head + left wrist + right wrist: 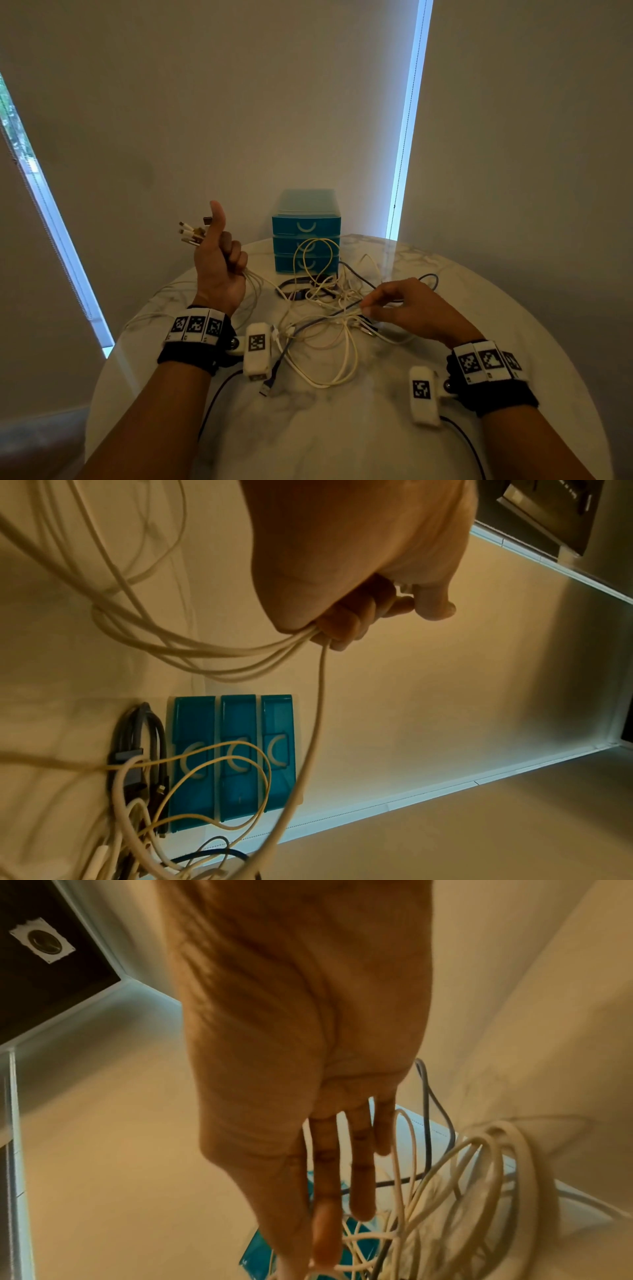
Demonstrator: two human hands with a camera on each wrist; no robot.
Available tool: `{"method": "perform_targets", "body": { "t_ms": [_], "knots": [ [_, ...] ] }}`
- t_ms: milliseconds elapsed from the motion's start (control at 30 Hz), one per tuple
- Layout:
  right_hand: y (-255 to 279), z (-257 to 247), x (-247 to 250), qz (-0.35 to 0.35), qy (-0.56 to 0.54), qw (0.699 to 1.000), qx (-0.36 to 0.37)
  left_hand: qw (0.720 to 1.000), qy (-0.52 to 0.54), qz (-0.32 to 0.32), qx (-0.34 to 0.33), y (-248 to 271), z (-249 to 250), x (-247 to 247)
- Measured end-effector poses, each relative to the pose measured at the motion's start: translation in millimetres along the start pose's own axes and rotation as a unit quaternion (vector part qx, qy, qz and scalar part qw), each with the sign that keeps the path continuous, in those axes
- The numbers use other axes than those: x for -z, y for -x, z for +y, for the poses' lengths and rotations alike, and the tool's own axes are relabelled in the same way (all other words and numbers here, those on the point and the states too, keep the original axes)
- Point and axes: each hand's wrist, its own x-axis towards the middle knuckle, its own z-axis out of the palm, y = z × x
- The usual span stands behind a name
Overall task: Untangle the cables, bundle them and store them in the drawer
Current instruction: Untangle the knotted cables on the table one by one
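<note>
A tangle of white, yellow and dark cables (329,308) lies on the round marble table (342,428), in front of a blue three-drawer unit (306,224) whose drawers are all closed. My left hand (226,253) is raised at the left, thumb up, and grips several white cables in a fist (315,634). Their connector ends (191,233) stick out above it. My right hand (365,307) reaches low over the tangle, its thumb and index fingertip pinching a white cable. In the right wrist view the other fingers (363,1177) stretch out over the cable loops (479,1177).
A dark cable with a USB plug (265,389) trails toward the table's near side. A coiled black cable (294,291) sits by the drawer unit's foot (137,750). Window blinds hang behind the table, close to its far edge.
</note>
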Motion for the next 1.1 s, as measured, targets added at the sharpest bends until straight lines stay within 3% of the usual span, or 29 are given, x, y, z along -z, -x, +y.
{"method": "perform_targets", "body": {
  "t_ms": [67, 167, 233, 333, 400, 467, 533, 667, 767, 967, 1100],
  "knots": [
    [3, -4, -2, -0.026, -0.017, 0.999, 0.013, 1.000, -0.007, 0.002, 0.000, 0, -3, -1],
    [0, -8, -11, -0.029, 0.054, 0.998, 0.016, 1.000, -0.027, -0.007, 0.004, 3, -7, -4],
    [-2, -14, -16, 0.047, 0.038, 0.998, 0.032, 0.998, -0.054, -0.016, 0.013, 7, -10, -9],
    [-7, -29, -23, 0.202, -0.171, 0.961, 0.079, 0.986, -0.148, -0.070, 0.027, 15, -16, -17],
    [-13, -41, -31, 0.230, -0.244, 0.938, 0.086, 0.953, -0.259, -0.152, 0.035, 27, -19, -26],
    [-17, -47, -43, 0.230, -0.259, 0.934, 0.080, 0.897, -0.374, -0.227, 0.058, 41, -24, -35],
    [-20, -48, -49, 0.245, -0.276, 0.926, 0.076, 0.857, -0.442, -0.255, 0.073, 50, -27, -41],
    [-22, -45, -47, 0.267, -0.334, 0.902, 0.065, 0.841, -0.480, -0.237, 0.076, 50, -26, -42],
    [-21, -44, -47, 0.238, -0.348, 0.905, 0.061, 0.852, -0.466, -0.232, 0.055, 47, -29, -37],
    [-21, -26, -62, 0.072, -0.268, 0.961, -0.005, 0.957, -0.223, -0.188, 0.009, 26, -27, -28],
    [-23, -25, -68, 0.061, -0.242, 0.968, -0.007, 0.971, -0.165, -0.173, 0.009, 21, -21, -26]
  ]
}}
